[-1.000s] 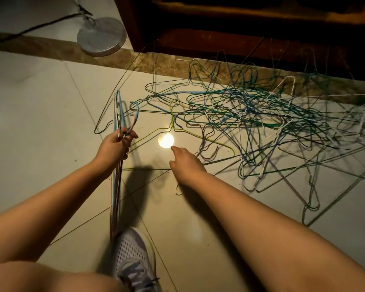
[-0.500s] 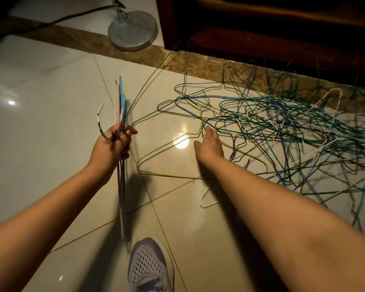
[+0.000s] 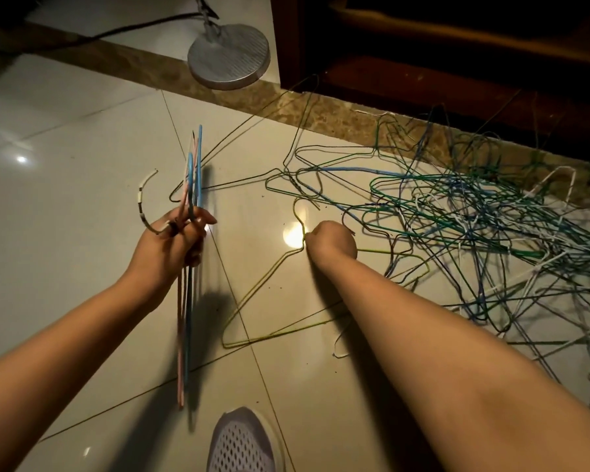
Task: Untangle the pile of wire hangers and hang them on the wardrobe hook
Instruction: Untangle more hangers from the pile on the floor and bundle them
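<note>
The glossy pale tile floor fills most of your view, with thin grout lines and bright spots of reflected light. Beyond it stands the dark brown wooden wardrobe, its low shelf in deep shadow. A strip of mottled brown stone runs along its foot. The pile of wire hangers sprawls over the floor at your right, reaching onto that strip. It is a loose knot of thin coated wire in green, blue, white and dark tones, with triangles and hooks crossing every way. A round ribbed metal base sits at the top of the view with a dark cable trailing to the left. The toe of your white mesh shoe shows at the bottom edge. Your hands are apart. Your right hand is curled round the neck of a yellow-green hanger, just under its hook. That hanger lies flat on the tiles at the near edge of the pile. Your left hand is raised off the floor and grips a bundle of freed hangers. They are seen edge-on, pink, blue and dark, and hang straight down below your fist. One curved hook, banded white and dark, arcs out to the left of your knuckles.
</note>
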The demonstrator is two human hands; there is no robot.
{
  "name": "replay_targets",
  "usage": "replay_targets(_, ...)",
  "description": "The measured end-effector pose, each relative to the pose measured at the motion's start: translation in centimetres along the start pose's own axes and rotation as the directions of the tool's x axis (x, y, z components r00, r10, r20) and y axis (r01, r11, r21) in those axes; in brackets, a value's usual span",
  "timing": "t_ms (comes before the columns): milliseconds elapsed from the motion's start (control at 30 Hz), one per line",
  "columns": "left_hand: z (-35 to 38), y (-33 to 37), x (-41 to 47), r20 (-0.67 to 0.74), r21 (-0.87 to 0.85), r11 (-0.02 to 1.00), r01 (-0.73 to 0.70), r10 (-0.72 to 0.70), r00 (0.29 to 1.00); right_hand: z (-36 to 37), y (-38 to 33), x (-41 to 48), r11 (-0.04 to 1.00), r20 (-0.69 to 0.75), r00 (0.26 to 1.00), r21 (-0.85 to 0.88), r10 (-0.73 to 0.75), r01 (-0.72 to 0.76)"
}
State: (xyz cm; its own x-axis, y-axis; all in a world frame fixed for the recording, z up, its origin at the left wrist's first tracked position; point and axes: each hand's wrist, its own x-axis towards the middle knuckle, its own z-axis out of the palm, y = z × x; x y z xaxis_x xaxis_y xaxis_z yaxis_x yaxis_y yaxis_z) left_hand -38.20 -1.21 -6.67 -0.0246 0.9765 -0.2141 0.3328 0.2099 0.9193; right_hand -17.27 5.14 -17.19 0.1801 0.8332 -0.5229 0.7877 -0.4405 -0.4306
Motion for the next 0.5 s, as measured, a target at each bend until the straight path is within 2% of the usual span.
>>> replay_targets(100,-0.4,-0.2,-0.2,-0.013,-0.022,1.000,-0.019,0.019,1.000,0.3,-1.1,-0.9,0.990,0.009,0.990,-0.023,-0.137,0.138)
replay_targets(167,-0.8,-0.5,-0.4,-0.013,-0.041,0.999,-0.024,0.024,1.000,1.1,-1.5,-1.7,0.984,0.054,0.984,-0.052,-0.170,0.173)
replay_targets(233,-1.1,-0.9,-0.6,-0.026,-0.043,0.999,-0.030,0.029,0.999,1.9,-1.3,-2.3,0.988,0.057,0.988,-0.052,-0.144,0.147)
replay_targets(367,-1.5,-1.4,-1.2,-0.049,-0.040,0.999,-0.018,0.016,0.999,2.7,-0.6,-3.0,0.997,-0.041,0.998,0.057,-0.045,0.047)
replay_targets(500,-1.3,-1.7,-1.5,-0.093,-0.060,0.997,0.048,-0.053,0.994,3.0,-1.0,-3.8,1.000,0.035,0.999,0.021,0.001,-0.002)
